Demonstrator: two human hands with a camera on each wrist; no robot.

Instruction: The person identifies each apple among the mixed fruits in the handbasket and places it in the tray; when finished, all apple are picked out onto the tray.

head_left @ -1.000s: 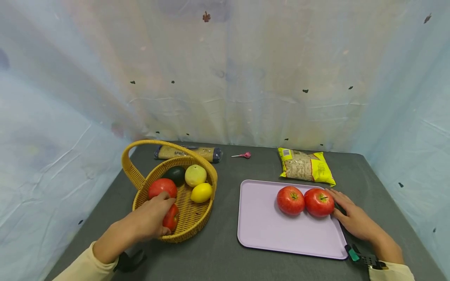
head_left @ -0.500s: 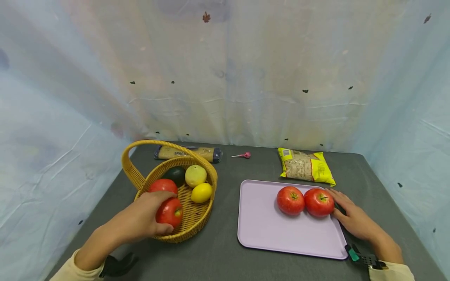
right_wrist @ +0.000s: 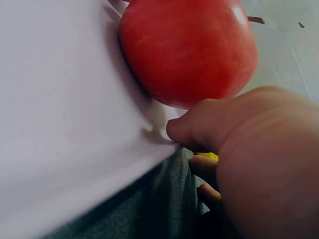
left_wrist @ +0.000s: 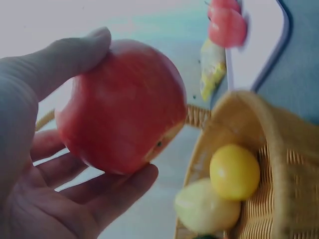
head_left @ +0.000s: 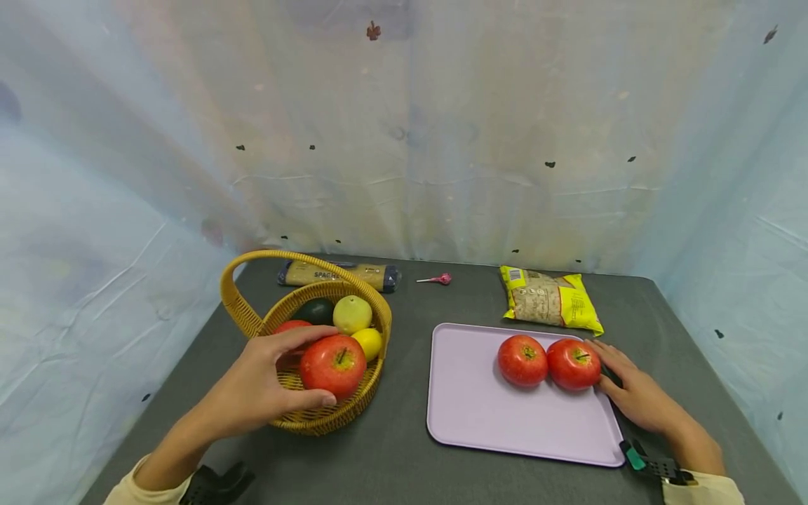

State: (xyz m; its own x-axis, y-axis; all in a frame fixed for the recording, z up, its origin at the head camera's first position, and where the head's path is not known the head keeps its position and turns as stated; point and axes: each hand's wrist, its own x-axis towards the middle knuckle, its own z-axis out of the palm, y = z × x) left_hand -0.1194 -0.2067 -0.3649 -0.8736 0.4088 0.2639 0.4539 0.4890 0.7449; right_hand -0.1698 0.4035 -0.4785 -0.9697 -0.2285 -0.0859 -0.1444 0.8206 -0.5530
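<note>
My left hand (head_left: 252, 382) holds a red apple (head_left: 334, 365) between thumb and fingers, raised over the front of a yellow wicker basket (head_left: 320, 425). In the left wrist view the thumb and fingers curl round this apple (left_wrist: 124, 109). Inside the basket are a lemon (head_left: 370, 343), a pale green round fruit (head_left: 352, 314), a dark green fruit (head_left: 315, 311) and another red fruit (head_left: 292, 326), partly hidden by my fingers. My right hand (head_left: 640, 396) rests at the right edge of a lilac tray (head_left: 467, 421), its thumb beside the nearer of two apples (head_left: 573, 365).
The other apple (head_left: 522, 361) touches its neighbour on the tray. Behind the tray lies a yellow bag (head_left: 549, 298). A pink lollipop (head_left: 444, 278) and a spaghetti packet (head_left: 372, 276) lie at the back. The basket's handle (head_left: 236, 301) arches up on the left.
My left hand has lifted the apple from the basket's front left, up and to the right. The right hand has stayed where it was.
</note>
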